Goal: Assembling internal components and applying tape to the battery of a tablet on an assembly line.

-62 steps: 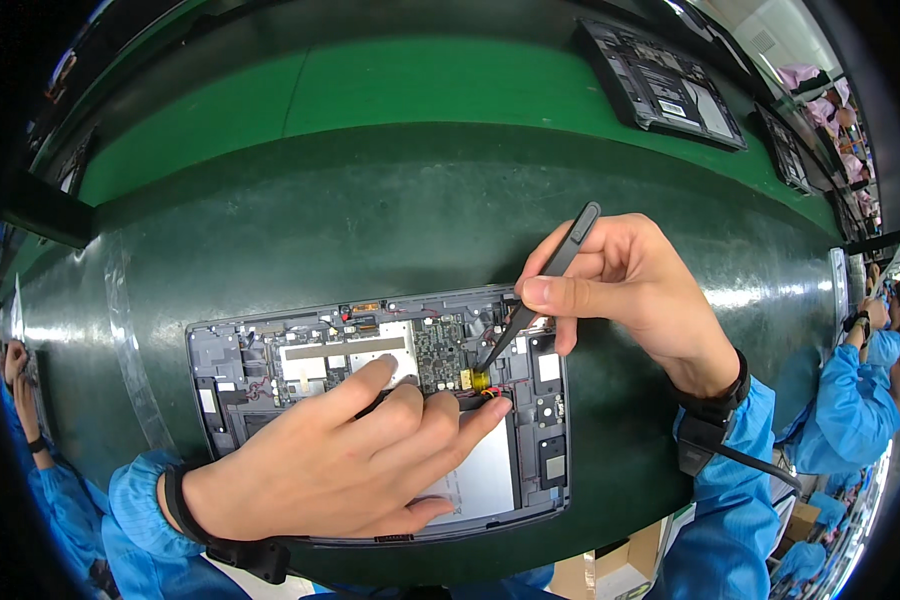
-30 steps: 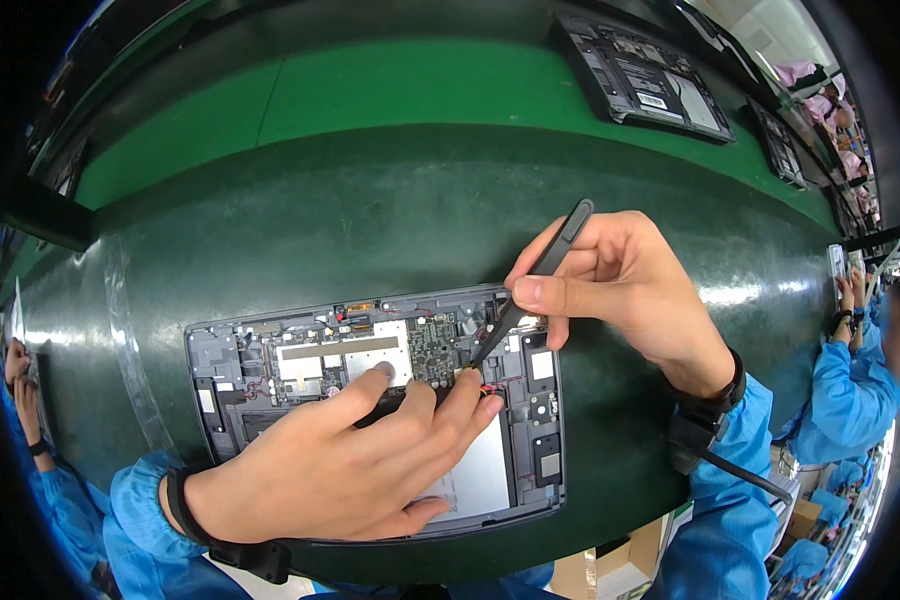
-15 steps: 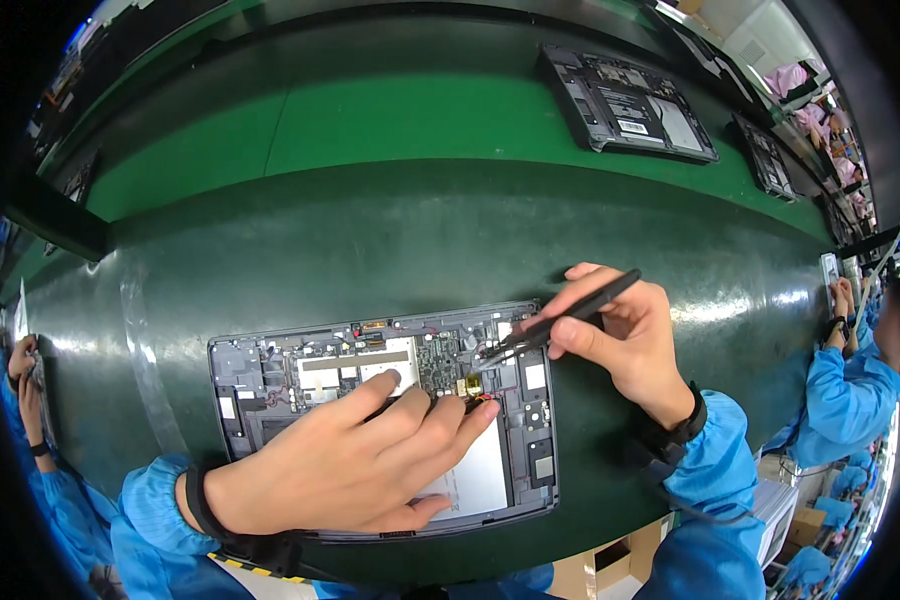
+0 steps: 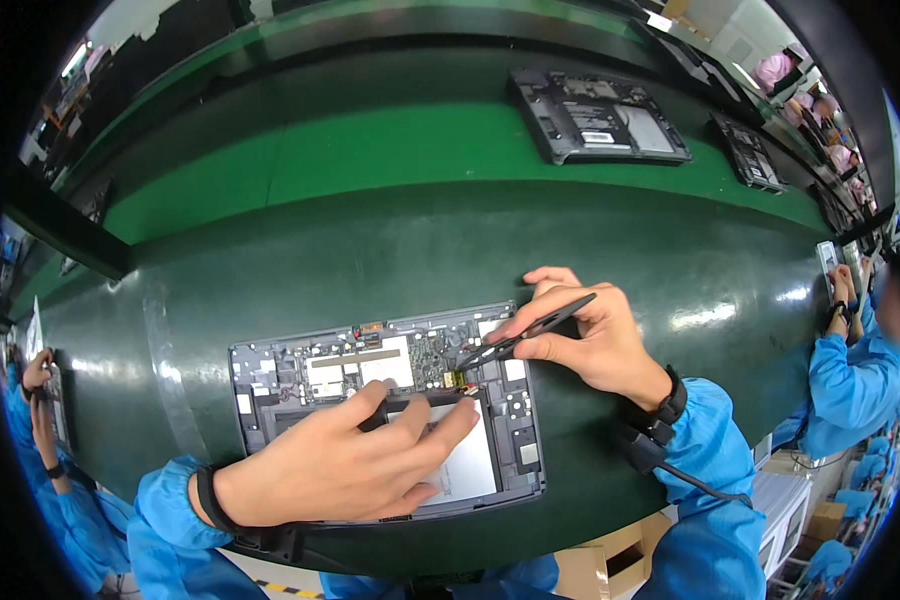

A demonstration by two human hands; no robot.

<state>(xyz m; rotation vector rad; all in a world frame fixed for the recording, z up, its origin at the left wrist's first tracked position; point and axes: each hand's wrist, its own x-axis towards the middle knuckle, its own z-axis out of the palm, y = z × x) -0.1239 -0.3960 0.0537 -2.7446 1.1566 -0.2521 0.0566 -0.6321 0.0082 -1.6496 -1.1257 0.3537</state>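
An opened laptop base (image 4: 522,412) lies flat on the green bench, its inside facing up. My left hand (image 4: 345,455) rests over its lower middle with fingers spread, the fingertips by the silver-and-black battery (image 4: 472,465). It covers part of the battery and the left side of the base. From the right, my right hand (image 4: 600,350) pinches black tweezers (image 4: 560,314) between thumb and fingers. Their tips point down at the circuit board (image 4: 428,358), close to a small yellow-taped piece (image 4: 455,379) with thin coloured wires. Whether the tips touch it I cannot tell.
Beyond the bench, a bright green strip (image 4: 370,150) carries another opened laptop base (image 4: 600,115) and a further one (image 4: 748,152) to its right. Co-workers in blue sleeves (image 4: 855,385) sit on both sides. A cardboard box (image 4: 610,560) stands below the near edge.
My view has shifted a little. The tweezers' tips have come slightly nearer to the yellow-taped piece. My left index finger has drawn back a bit toward me.
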